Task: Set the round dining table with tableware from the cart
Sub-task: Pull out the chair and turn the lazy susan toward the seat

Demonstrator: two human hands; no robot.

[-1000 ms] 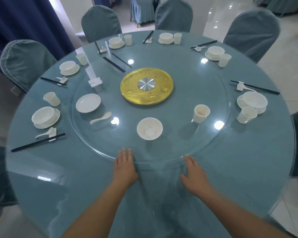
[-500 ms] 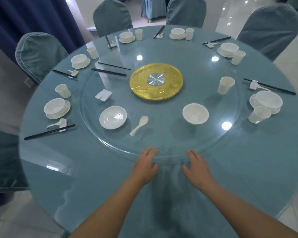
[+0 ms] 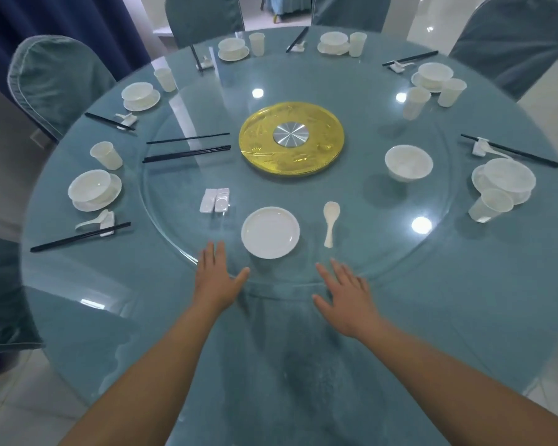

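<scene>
1. Left hand (image 3: 215,280) is lying flat at the near edge of the glass turntable (image 3: 351,252), fingers straight and together, thumb spread toward the centre, holding nothing.
2. Right hand (image 3: 347,296) is lying flat just right of it, fingers straight and slightly fanned, thumb out, holding nothing. Whether the palms are pressing on the glass or only hovering, cannot tell.
3. Plate (image 3: 270,232) is sitting on the turntable just beyond the gap between the two hands, nearest the left fingertips, not touching them.
4. Spoon (image 3: 330,222) is lying right of the plate, bowl pointing away, handle toward the right hand.
5. Two white rests (image 3: 215,200) are lying side by side, touching, beyond and left of the plate.
6. Loose chopsticks (image 3: 187,149) are lying on the turntable's left part, pointing toward the gold disc (image 3: 292,141) at the centre.
7. Bowl (image 3: 408,162) is standing on the turntable's right part; a cup (image 3: 415,103) is standing farther back on the right.
8. Around the table (image 3: 271,381) rim, places are showing a bowl on a saucer, a cup, chopsticks and a spoon on a rest; the near-left setting (image 3: 94,189) and the right setting (image 3: 503,183) are the closest.
9. Covered chairs (image 3: 55,82) are standing around the far side.
</scene>
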